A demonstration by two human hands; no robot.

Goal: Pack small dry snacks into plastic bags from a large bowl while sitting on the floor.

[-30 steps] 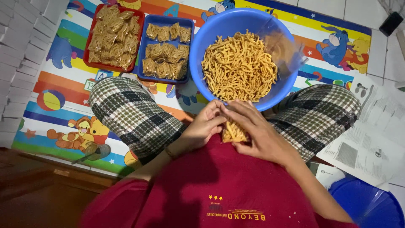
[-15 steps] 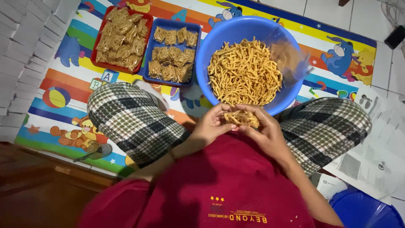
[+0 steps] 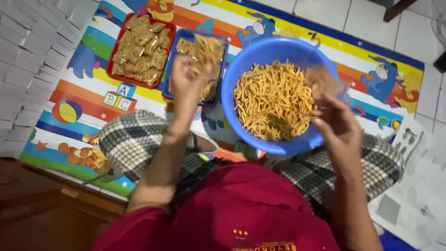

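Note:
My left hand reaches out over the blue tray and grips a clear packet of fried snack sticks above the packets lying there. A big blue bowl in front of my checked knees holds a heap of loose snack sticks. Beside its right rim my right hand hovers with the fingers apart and nothing in it, close to a blurred clear plastic bag. A red tray full of filled packets sits left of the blue tray.
Everything rests on a colourful cartoon play mat over white floor tiles. Stacked white boxes line the left side. Printed papers lie at the right, and a brown wooden surface is at the bottom left.
Both hands were together at my lap on one packet. Now my left hand has carried the packet forward over the blue tray, and my right hand has moved to the bowl's right rim.

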